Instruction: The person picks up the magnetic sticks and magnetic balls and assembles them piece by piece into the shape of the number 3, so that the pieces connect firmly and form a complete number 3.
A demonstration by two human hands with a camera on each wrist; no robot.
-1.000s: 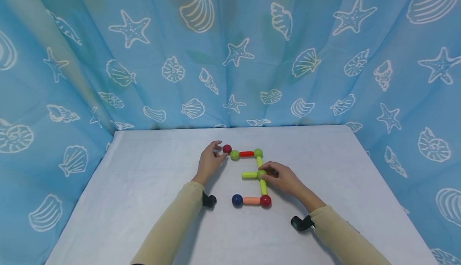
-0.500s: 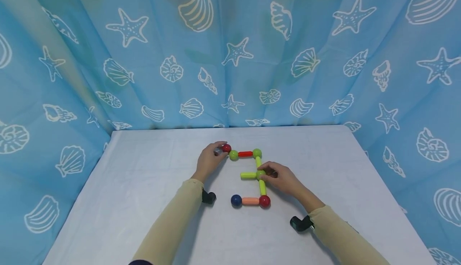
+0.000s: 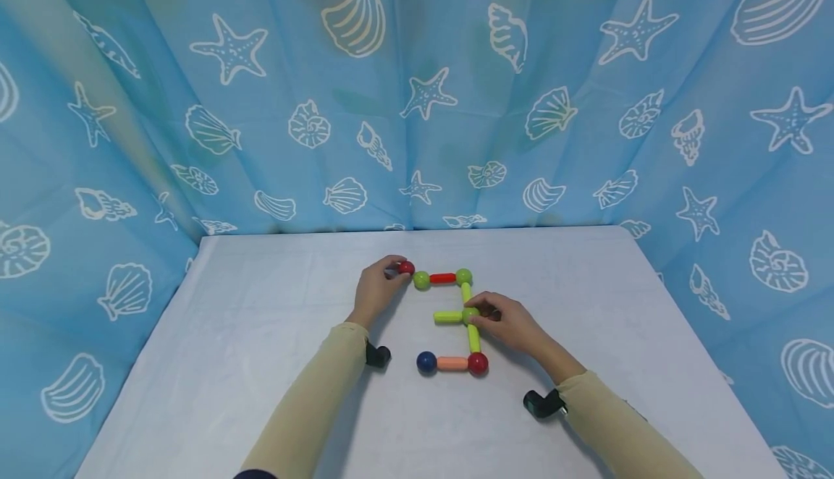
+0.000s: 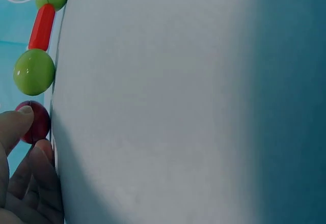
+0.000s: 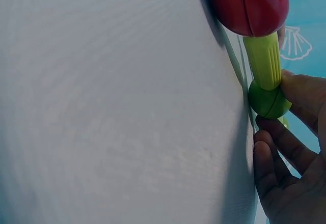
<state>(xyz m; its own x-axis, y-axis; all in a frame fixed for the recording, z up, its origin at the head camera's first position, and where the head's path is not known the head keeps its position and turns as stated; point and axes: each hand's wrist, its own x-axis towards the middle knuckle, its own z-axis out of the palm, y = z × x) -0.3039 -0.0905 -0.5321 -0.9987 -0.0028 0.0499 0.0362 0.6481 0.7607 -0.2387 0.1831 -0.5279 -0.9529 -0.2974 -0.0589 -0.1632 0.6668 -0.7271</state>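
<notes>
My left hand (image 3: 378, 289) pinches a dark red ball (image 4: 38, 124) between thumb and fingertips, just left of a green ball (image 3: 421, 280). In the left wrist view a narrow gap shows between these two balls. From the green ball a red rod (image 3: 443, 278) leads to another green ball (image 3: 463, 276). My right hand (image 3: 507, 321) grips the middle green ball (image 5: 270, 101), where yellow-green rods meet; one short rod (image 3: 447, 317) points left. Below, a larger red ball (image 3: 478, 364), a peach rod (image 3: 452, 364) and a dark blue ball (image 3: 426, 362) form the bottom row.
The pieces lie on a white-covered table (image 3: 260, 392). Behind it and at both sides hangs a blue curtain (image 3: 417, 139) with shells and starfish. A black wrist camera (image 3: 376, 355) sits by the left sleeve, another camera (image 3: 544, 404) by the right.
The left fingers, spread around the dark red ball a second ago, have closed onto it. The ball has shifted slightly left. My right hand stays on the middle green ball.
</notes>
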